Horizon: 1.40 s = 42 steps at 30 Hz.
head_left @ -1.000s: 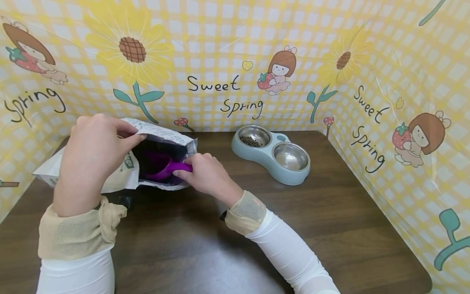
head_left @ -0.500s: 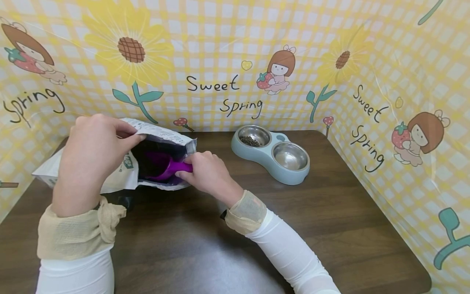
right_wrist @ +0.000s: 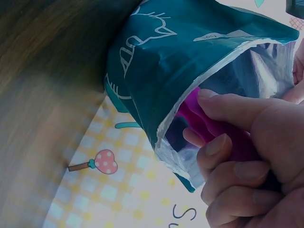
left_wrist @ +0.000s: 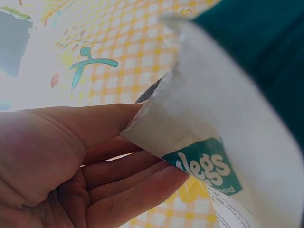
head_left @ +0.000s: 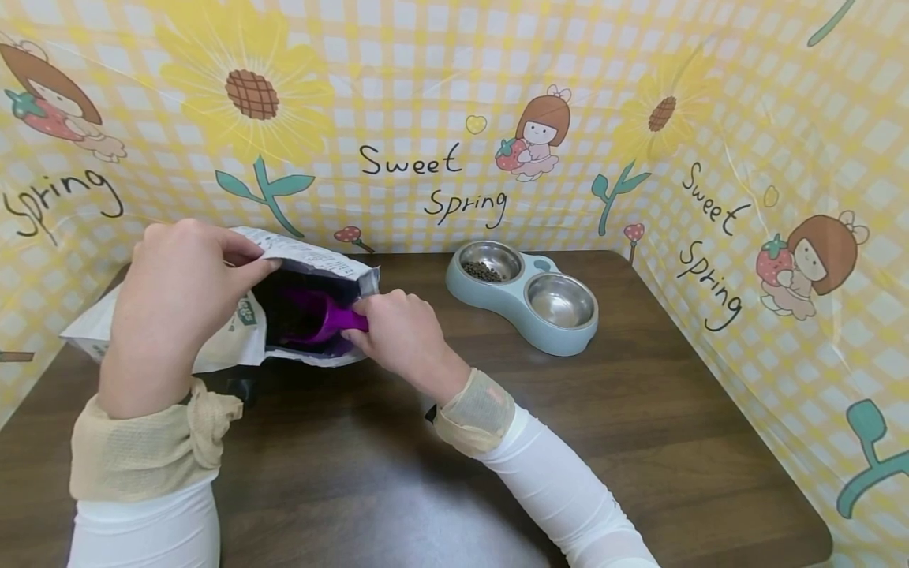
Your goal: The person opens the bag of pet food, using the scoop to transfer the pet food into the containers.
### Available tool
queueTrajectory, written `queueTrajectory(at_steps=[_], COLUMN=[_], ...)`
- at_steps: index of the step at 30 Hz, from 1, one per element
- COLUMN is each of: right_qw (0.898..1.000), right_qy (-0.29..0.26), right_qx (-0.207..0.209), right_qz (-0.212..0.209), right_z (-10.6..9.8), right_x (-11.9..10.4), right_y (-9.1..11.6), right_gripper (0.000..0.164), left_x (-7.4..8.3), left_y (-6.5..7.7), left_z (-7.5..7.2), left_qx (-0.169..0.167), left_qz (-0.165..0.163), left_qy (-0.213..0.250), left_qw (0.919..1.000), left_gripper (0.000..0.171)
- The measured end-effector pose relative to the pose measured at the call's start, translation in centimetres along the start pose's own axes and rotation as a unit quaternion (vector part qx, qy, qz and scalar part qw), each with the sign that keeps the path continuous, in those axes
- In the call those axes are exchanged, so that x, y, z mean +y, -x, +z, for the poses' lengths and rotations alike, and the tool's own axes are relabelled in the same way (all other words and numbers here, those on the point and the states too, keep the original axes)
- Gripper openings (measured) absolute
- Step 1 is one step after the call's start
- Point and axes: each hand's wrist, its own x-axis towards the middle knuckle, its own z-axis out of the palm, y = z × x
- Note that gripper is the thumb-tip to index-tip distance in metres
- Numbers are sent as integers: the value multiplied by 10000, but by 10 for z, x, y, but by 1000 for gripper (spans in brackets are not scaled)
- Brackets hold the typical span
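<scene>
An opened pet food bag (head_left: 237,343), white and teal with a silvery lining, lies on its side at the left of the table, mouth toward the right. At the upper edge of that mouth my left hand (head_left: 173,308) pinches the bag between thumb and fingers; the left wrist view shows the torn edge (left_wrist: 178,71) in its grip. My right hand (head_left: 405,327) grips the handle of a purple scoop (head_left: 334,317), fingers curled round it at the opening. The scoop's bowl is inside the bag, partly lost in the dark interior.
A pale blue double feeder (head_left: 500,308) with two steel bowls stands at the back of the brown table (head_left: 568,442). Brown kibble (head_left: 483,271) covers part of its left bowl. A yellow checked cloth (head_left: 412,71) rises behind the table and along its sides.
The scoop has turned slightly in the bag and its handle has shifted a little, with the right hand tilting along. My left hand keeps its pinch on the bag's edge.
</scene>
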Motion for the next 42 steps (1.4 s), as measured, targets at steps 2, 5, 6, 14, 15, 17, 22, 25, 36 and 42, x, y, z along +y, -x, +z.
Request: queueTrajectory(at_steps=[2, 5, 6, 14, 15, 17, 22, 25, 36, 42], right_qw=[9999, 9997, 9997, 9991, 9983, 9963, 9900, 9858, 9740, 9710], right_qy=[64, 118, 110, -377, -518, -786, -1318, -1569, -2073, -2239], right_qx=[80, 166, 176, -152, -192, -262, -439, -545, -811, -797], right_qz=[-45, -98, -107, 137, 171, 215, 230, 250, 416, 250], right_z=[0, -1, -1, -2, -3, -2, -2, -3, -13, -9], right_x=[0, 0, 0, 6, 8, 11, 19, 22, 32, 47], right_y=[1, 1, 1, -1, -2, -4, -8, -8, -9, -3], right_gripper=[24, 24, 24, 24, 24, 25, 23, 24, 31, 31], left_x=[0, 0, 0, 0, -1, 0, 0, 0, -3, -3], left_y=[0, -1, 0, -1, -1, -1, -1, -1, 0, 1], left_z=[0, 0, 1, 1, 0, 0, 0, 0, 0, 0], left_qx=[-6, 4, 26, -4, -5, 6, -2, -21, 182, 139], left_qz=[2, 14, 33, 49, 49, 53, 45, 20, 142, 86], left_qy=[0, -2, -5, 7, 9, 5, 1, 8, -26, 14], left_qw=[10000, 10000, 10000, 10000, 10000, 10000, 10000, 10000, 9997, 9999], left_gripper=[22, 22, 21, 22, 22, 22, 22, 23, 21, 24])
